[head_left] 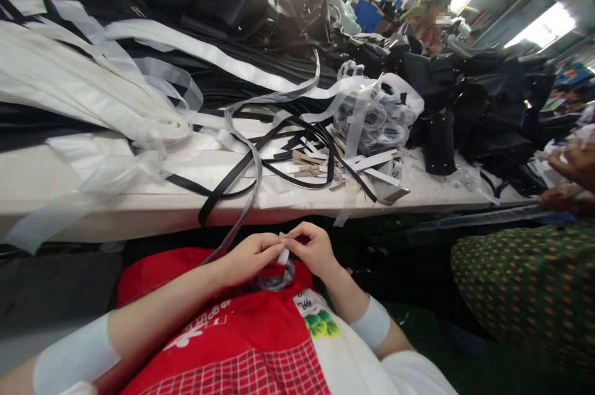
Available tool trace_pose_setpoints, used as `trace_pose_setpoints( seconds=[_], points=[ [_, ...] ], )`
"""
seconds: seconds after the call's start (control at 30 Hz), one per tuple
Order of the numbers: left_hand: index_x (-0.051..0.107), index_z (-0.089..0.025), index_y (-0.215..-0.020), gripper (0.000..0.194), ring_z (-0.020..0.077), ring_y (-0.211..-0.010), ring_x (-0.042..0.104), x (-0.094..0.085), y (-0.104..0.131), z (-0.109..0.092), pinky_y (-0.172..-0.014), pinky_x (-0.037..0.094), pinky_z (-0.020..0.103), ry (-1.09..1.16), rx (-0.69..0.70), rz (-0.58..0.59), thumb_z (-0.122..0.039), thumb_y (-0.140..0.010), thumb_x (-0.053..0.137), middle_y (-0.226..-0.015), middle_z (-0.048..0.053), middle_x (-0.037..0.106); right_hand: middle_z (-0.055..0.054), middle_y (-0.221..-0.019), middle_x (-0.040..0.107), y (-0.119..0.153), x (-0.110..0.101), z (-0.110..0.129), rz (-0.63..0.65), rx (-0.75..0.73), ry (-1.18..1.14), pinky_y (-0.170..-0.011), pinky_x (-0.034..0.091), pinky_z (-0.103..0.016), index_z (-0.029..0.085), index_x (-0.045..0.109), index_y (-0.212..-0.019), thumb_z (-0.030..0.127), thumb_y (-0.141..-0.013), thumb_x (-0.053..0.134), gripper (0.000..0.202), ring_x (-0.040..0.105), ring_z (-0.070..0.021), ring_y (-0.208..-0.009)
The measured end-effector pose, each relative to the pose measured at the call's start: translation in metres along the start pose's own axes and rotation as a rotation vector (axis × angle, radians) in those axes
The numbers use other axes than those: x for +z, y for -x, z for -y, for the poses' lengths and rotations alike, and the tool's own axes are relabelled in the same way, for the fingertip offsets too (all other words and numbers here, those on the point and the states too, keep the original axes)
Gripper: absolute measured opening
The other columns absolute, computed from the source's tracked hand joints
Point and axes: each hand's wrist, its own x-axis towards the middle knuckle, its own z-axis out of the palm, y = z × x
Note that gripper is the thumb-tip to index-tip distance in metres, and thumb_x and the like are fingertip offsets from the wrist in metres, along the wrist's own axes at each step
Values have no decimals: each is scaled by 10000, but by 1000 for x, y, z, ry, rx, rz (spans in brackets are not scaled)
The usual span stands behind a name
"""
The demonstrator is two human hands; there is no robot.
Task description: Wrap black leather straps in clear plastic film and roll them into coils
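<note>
My left hand [256, 253] and my right hand [313, 248] meet above my lap, fingertips pinched together on a small white strip [283, 257]. A bit of tan shows at its upper end, and the fingers hide the rest. Just under the hands, a coiled clear plastic strip [274, 281] rests against the red apron [251, 327]. Another length of clear strip [255, 165] trails from the table edge down beside my left wrist. Whether it joins the coil is hidden by my hand.
On the white table [139, 218] lie a thick white bundle of strips [88, 79], black straps [232, 178], tan and white strips [320, 162] and a heap of plastic coils [372, 116]. Black bags [488, 97] are piled behind. A co-worker's hands [574, 172] are at far right.
</note>
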Motion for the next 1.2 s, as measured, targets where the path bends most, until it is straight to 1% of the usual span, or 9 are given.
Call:
trace_pose_setpoints(
  seconds=[0.17,0.23,0.3,0.43,0.57,0.7,0.87,1.03,1.2],
  points=[
    [667,-175,-687,355,177,-709,591,9,2,-4,-707,439,266,-115,7,-142,-424,-875,496,-702,23,656,-11,-580,603,-11,2,-23,129,261,-137,-500,397,-230,148,648,-659,594,-787,614,465,501,-104,-511],
    [690,-182,-740,322,179,-733,607,11,3,-5,-731,442,265,-114,12,-144,-401,-879,500,-746,27,682,-6,-538,567,-11,4,-30,239,408,-209,-463,356,-223,136,638,-651,683,-815,504,587,465,-91,-467],
    [699,-186,-744,323,175,-741,608,12,4,-6,-742,442,263,-123,28,-137,-389,-889,494,-759,29,684,8,-533,546,-11,8,-32,282,482,-347,-464,338,-217,133,631,-658,698,-769,556,580,445,-83,-469],
    [682,-190,-649,371,173,-804,593,14,6,-9,-784,449,267,-158,64,-202,-397,-893,493,-812,43,634,23,-560,555,-8,15,-25,208,457,-554,-502,332,-209,138,643,-676,561,-666,738,434,438,-78,-514],
    [692,-197,-664,363,188,-874,583,16,7,-6,-829,451,291,-211,20,-305,-432,-871,508,-905,53,593,14,-535,566,-7,17,-16,87,425,-519,-496,348,-222,138,663,-646,492,-668,739,363,441,-88,-497],
    [671,-181,-661,333,185,-725,608,16,4,-1,-708,477,287,-67,-117,-242,-423,-833,521,-739,32,639,7,-513,571,-7,16,-14,4,357,-472,-480,354,-221,144,669,-601,468,-665,739,337,452,-92,-486],
    [686,-169,-682,259,203,-675,631,18,4,-2,-629,485,282,34,-180,-280,-384,-760,565,-707,42,697,-45,-594,637,-11,4,-20,237,455,-619,-507,397,-224,123,690,-666,639,-759,589,534,544,-113,-521],
    [646,-186,-844,198,199,-734,657,22,5,-5,-693,503,293,69,-119,-326,-357,-769,581,-789,29,712,10,-684,636,-11,0,-18,333,413,-579,-599,411,-220,144,672,-768,395,-624,824,327,536,-95,-603],
    [525,-207,-881,205,199,-746,669,24,6,-6,-705,490,309,34,-139,-353,-339,-754,617,-791,21,701,15,-685,639,-12,2,-15,347,454,-582,-641,410,-233,142,634,-731,335,-592,846,319,547,-100,-619]
  ],
)
